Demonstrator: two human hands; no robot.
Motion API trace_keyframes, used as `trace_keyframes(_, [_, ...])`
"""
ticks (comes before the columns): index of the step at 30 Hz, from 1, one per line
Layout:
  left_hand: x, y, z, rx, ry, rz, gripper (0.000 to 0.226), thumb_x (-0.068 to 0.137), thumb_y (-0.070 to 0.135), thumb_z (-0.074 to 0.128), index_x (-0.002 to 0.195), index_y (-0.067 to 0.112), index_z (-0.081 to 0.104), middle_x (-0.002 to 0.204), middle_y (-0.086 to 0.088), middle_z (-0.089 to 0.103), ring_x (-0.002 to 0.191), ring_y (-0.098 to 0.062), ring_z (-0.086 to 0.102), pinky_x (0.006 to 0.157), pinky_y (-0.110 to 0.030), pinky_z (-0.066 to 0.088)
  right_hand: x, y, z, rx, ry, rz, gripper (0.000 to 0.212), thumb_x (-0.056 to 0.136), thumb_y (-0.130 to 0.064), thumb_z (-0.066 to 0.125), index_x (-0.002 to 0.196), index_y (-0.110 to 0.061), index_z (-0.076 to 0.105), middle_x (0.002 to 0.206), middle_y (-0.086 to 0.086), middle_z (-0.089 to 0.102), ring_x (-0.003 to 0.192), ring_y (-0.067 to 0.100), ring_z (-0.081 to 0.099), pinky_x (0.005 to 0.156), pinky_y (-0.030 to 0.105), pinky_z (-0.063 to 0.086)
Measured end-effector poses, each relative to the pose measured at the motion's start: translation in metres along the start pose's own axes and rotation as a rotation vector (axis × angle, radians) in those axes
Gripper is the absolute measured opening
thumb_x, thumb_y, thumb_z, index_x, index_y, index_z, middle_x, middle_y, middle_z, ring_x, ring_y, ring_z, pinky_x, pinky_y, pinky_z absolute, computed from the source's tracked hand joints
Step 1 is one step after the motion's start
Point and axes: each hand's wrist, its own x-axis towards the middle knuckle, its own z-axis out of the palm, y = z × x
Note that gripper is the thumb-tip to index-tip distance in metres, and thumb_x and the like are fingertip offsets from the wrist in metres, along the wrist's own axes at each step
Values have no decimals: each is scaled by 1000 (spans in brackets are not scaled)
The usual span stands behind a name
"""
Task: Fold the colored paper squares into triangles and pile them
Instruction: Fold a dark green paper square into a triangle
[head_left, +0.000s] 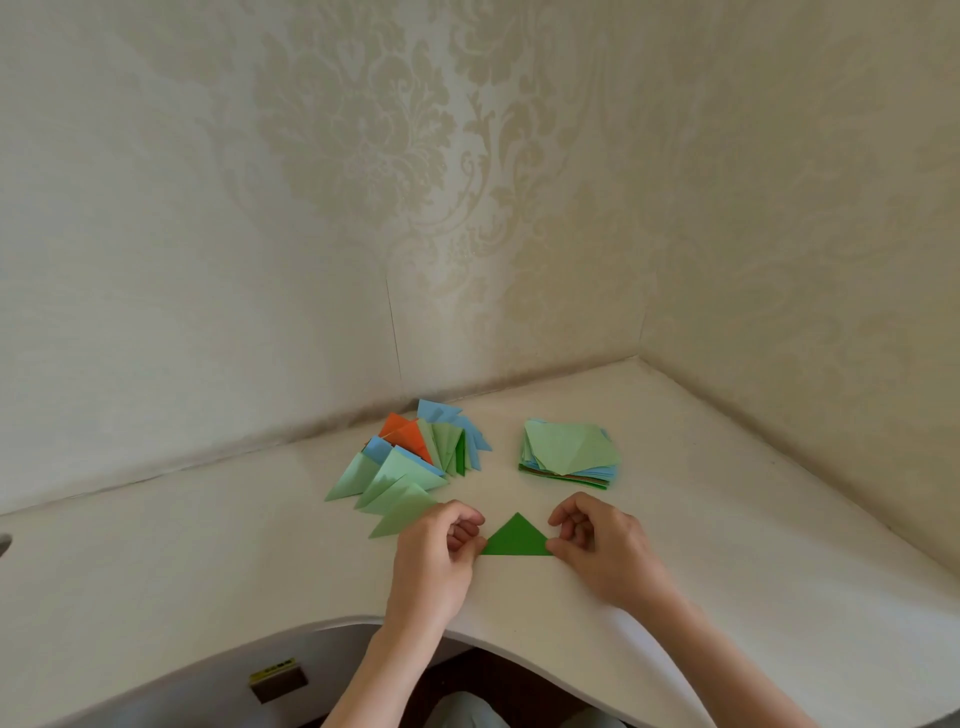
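A dark green paper triangle (517, 538) lies flat on the white table (208, 551), its long edge towards me. My left hand (441, 545) pinches its left corner and my right hand (597, 545) pinches its right corner, fingers curled. Beyond my left hand spreads a loose pile of folded triangles (415, 462) in light green, blue and orange. A stack of unfolded paper squares (569, 457), light green on top, sits at the back right.
Two patterned walls meet in a corner (639, 358) behind the table. The table's front edge curves inward near my body (363, 621). A small dark tag with a yellow label (278, 680) shows below the edge.
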Motion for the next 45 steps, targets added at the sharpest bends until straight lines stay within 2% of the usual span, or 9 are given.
trace_keyframes(4, [-5, 1, 3, 113, 34, 40, 21, 83, 2, 67, 96, 18, 66, 82, 10, 61, 75, -4, 58, 68, -15, 47, -1, 1, 1, 17, 12, -4, 25, 78, -7, 73, 80, -28, 60, 73, -6, 59, 62, 4, 48, 62, 11, 42])
trace_keyframes(8, [-14, 21, 16, 319, 91, 134, 28, 89, 27, 65, 114, 17, 58, 95, 3, 58, 87, -15, 53, 72, -24, 44, -3, 2, 5, 1, 38, -37, 25, 79, -5, 72, 79, -27, 59, 72, -7, 56, 62, 5, 48, 62, 10, 41])
trace_keyframes(11, [-15, 36, 22, 425, 51, 62, 36, 91, 38, 60, 121, 21, 51, 107, 1, 53, 97, -19, 50, 79, -27, 44, -3, 2, 5, -16, 40, -44, 22, 80, -7, 71, 81, -26, 60, 73, -6, 57, 65, 5, 50, 63, 11, 41])
trace_keyframes(16, [-6, 35, 25, 308, -5, -15, 33, 88, 28, 66, 118, 21, 53, 107, 3, 52, 99, -15, 50, 80, -22, 42, -2, 2, 4, -37, 41, -51, 20, 81, -10, 71, 82, -27, 60, 76, -6, 58, 67, 5, 51, 64, 11, 42])
trace_keyframes(20, [-7, 24, 25, 252, 20, 68, 17, 88, 23, 66, 105, 23, 64, 94, 9, 61, 92, -14, 51, 74, -24, 42, 1, -3, 1, -85, 24, -58, 17, 78, -17, 74, 79, -29, 62, 77, -10, 61, 64, 3, 52, 60, 10, 42])
trace_keyframes(26, [-13, -8, -8, 237, 186, 107, 21, 85, 17, 69, 106, 21, 70, 92, 11, 68, 84, -13, 56, 73, -28, 48, 19, -2, -4, -149, 421, -164, 18, 78, -22, 77, 95, -21, 72, 91, -9, 56, 69, 7, 53, 66, 16, 43])
trace_keyframes(33, [-4, -39, -42, 237, 205, -14, 20, 82, 16, 73, 98, 26, 66, 81, 18, 59, 80, -10, 57, 63, -17, 41, 41, -2, -1, -298, 354, -45, 32, 87, -31, 68, 117, -20, 69, 104, -7, 47, 91, 16, 54, 73, 32, 48])
trace_keyframes(39, [21, -43, -40, 296, 221, 35, 20, 80, 11, 74, 96, 20, 66, 83, 12, 59, 81, -15, 54, 67, -25, 42, 54, 3, 0, -414, 435, -139, 8, 85, -20, 69, 82, -18, 76, 94, -3, 54, 86, 21, 55, 63, 29, 41])
trace_keyframes(45, [31, -46, -33, 334, 253, 57, 21, 78, 7, 74, 96, 15, 66, 93, 2, 59, 87, -20, 54, 69, -31, 49, 53, 9, -4, -382, 522, -159, 5, 80, -18, 73, 85, -17, 74, 99, -3, 57, 88, 22, 57, 67, 33, 46])
